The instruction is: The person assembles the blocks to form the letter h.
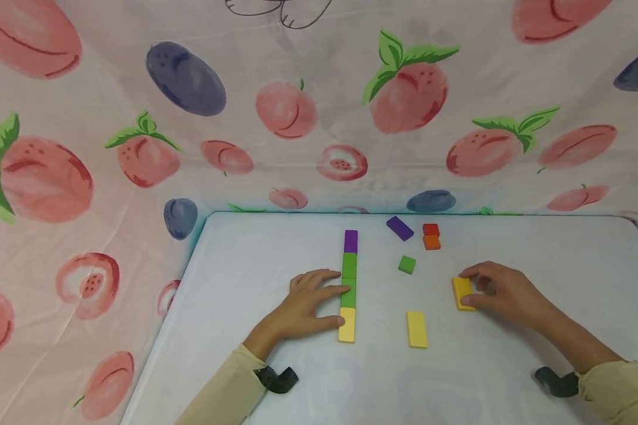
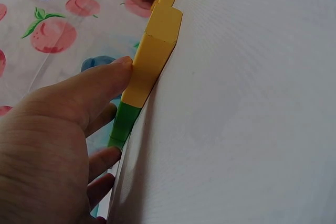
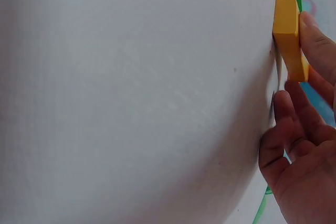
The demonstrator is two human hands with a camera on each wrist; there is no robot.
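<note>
A straight row of blocks runs away from me in the head view: a yellow block (image 1: 347,332) nearest, then two green blocks (image 1: 349,265), then a purple block (image 1: 351,241) at the far end. My left hand (image 1: 300,310) lies along the row's left side with fingers spread. Its thumb touches the yellow block's side, and a fingertip reaches onto the nearer green one. To the right, my right hand (image 1: 510,295) pinches another yellow block (image 1: 460,288) by its ends between thumb and fingers. That block shows close to the thumb in the right wrist view.
Between the hands lies a loose yellow block (image 1: 417,330). Farther back are a small green block (image 1: 407,264), a tilted purple block (image 1: 400,228), and a red block (image 1: 430,229) against an orange block (image 1: 432,242). Fruit-print cloth (image 1: 340,106) rises behind the white table (image 1: 255,248).
</note>
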